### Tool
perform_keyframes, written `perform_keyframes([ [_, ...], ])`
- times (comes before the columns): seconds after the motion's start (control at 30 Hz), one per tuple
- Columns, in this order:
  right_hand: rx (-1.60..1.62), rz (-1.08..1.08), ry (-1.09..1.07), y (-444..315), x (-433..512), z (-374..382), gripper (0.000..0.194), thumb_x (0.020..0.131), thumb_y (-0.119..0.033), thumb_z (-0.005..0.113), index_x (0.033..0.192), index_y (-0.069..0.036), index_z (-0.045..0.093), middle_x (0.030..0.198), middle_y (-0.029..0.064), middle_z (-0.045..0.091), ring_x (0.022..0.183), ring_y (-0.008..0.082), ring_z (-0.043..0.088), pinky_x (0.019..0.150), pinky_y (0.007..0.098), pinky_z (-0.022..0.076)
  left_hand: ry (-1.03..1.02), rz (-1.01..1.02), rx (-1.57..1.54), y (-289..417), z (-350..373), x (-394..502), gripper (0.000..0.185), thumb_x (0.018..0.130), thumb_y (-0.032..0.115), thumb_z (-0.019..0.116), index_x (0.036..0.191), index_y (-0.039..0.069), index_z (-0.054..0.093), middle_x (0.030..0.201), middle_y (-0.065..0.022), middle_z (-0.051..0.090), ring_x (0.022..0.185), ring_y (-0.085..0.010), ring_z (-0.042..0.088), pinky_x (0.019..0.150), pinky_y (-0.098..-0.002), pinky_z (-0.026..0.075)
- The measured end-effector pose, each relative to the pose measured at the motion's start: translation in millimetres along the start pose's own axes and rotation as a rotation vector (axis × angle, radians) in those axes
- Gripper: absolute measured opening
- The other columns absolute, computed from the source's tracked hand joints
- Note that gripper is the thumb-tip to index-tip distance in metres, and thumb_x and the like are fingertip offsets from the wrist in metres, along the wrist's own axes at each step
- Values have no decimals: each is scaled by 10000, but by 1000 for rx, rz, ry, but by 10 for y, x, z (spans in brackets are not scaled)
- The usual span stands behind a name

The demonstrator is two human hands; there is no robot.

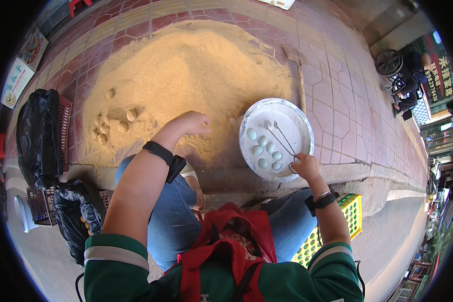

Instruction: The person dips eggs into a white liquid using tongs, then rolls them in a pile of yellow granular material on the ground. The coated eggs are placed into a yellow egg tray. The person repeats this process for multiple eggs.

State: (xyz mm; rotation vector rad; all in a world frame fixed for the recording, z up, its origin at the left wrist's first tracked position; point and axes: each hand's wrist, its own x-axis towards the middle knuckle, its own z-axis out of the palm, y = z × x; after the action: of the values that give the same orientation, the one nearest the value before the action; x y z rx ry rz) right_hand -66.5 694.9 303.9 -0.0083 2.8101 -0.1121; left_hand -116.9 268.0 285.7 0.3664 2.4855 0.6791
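Observation:
My right hand is closed on the handles of metal tongs, whose ends reach over a round metal basin. In the basin is a pale, whitish paste with several pale green eggs in it. My left hand hangs over the near part of a wide yellow heap of powdery or grainy material, fingers curled; whether anything is in them cannot be told. Several eggs coated in the yellow material lie on the heap's left side.
A shovel lies right of the heap. Crates with black plastic bags stand at the left, one bag holding brownish round things. A yellow crate is by my right leg. A kerb runs before me. A person in a wheelchair is farther right.

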Motion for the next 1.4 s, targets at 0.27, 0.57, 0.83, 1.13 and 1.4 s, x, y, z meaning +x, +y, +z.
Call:
perform_keyframes([
  [0.27,208,-49,-18,187,178,183,364,711,-301,627,1012,-104,682,962,163,663,930,322,626,812,396,494,-26,-28,-47,1,-10,-11,397,808,351,615,1120,105,603,1032,-170,638,929,-296,620,781,-382,491],
  [0.57,548,-16,-56,476,-184,-251,326,731,-201,669,1010,-32,680,752,111,672,673,162,623,639,300,488,-46,-68,-81,62,-41,-46,410,791,356,618,1115,104,612,1024,-168,640,894,-290,631,752,-381,505],
  [0.83,475,-32,-194,458,-270,-390,312,748,-160,651,986,42,663,749,96,670,681,150,603,636,297,479,-12,-25,-82,26,-2,-24,424,793,343,608,1128,84,608,1021,-171,642,900,-285,632,752,-371,509],
  [1.13,751,143,-394,95,-416,-676,295,744,-78,636,1015,39,646,621,2,539,526,66,463,449,217,333,105,93,26,-86,34,-191,384,769,359,626,1050,98,642,942,-158,661,899,-322,627,765,-413,491],
  [1.4,902,-204,-355,-1014,136,-773,287,779,-5,607,1064,12,635,602,-23,536,481,31,418,426,189,289,22,21,83,0,63,-143,332,763,364,618,939,87,667,856,-142,661,816,-322,632,702,-440,488],
])
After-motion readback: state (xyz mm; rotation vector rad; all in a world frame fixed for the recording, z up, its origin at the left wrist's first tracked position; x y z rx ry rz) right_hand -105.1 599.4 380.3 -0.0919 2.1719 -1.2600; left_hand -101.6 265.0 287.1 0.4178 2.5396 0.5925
